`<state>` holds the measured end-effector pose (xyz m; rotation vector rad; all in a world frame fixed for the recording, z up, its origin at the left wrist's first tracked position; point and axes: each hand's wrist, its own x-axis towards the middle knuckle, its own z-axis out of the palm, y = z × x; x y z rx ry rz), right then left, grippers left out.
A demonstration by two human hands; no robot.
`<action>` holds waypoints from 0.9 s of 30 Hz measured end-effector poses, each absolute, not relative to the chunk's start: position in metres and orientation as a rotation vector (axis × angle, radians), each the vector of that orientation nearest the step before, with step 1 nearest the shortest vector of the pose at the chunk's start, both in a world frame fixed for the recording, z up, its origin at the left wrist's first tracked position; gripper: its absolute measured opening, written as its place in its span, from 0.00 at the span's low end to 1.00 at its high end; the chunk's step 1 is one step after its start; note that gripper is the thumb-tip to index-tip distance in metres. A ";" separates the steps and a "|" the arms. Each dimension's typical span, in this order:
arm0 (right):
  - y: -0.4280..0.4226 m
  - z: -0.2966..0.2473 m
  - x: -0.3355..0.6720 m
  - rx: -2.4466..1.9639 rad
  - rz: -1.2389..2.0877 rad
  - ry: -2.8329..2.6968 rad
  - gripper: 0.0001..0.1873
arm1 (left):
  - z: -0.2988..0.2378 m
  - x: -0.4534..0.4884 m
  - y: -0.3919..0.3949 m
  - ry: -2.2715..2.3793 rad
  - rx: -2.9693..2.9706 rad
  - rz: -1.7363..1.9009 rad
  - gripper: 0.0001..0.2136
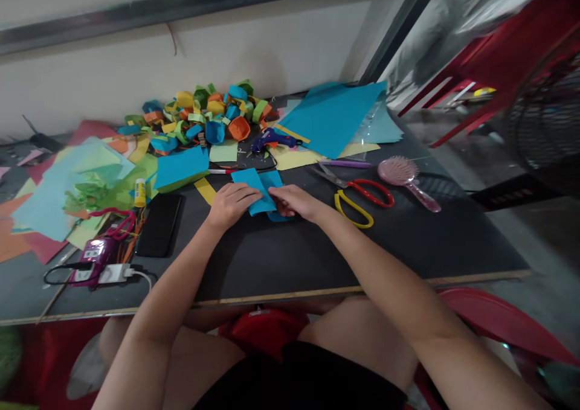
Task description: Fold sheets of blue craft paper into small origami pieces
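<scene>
Between my hands lies a piece of blue paper (pixel 252 183), folded, with one flap over another. My left hand (pixel 233 205) rests on its left side, fingers together and holding it against the dark table. At the right edge, my right hand (pixel 296 202) grips the paper with curled fingers; the fingertips are partly hidden. Just left of the paper is a yellow paper strip (pixel 205 190). A stack of blue paper pieces (pixel 182 167) sits beyond my left hand. To the right of my right hand lie open scissors (pixel 357 191) with red and yellow handles.
Small folded paper cups (pixel 214 131) are heaped at the back, beside a blue glue gun (pixel 274 139). Large blue sheets (pixel 333 117) lie back right, near a pink hairbrush (pixel 403 177). On the left are a black phone (pixel 158 225), a glue stick (pixel 140 192) and a purple power strip (pixel 95 256).
</scene>
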<state>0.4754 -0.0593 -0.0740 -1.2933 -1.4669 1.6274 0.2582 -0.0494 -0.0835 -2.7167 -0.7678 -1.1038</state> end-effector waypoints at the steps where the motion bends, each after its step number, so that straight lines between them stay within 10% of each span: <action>1: -0.058 -0.075 0.474 -1.287 1.730 -1.366 0.24 | -0.083 0.259 -0.050 -0.743 -2.726 -1.101 0.12; 8: -0.059 -0.075 0.468 -1.253 1.769 -1.257 0.13 | -0.076 0.257 -0.053 -0.809 -2.831 -0.909 0.18; 19: -0.061 -0.077 0.464 -1.301 1.713 -1.284 0.08 | -0.081 0.258 -0.034 -3.007 -2.127 -1.938 0.12; 27: -0.069 -0.075 0.461 -1.249 1.632 -1.418 0.14 | -0.073 0.266 -0.045 -3.019 -2.174 -2.168 0.15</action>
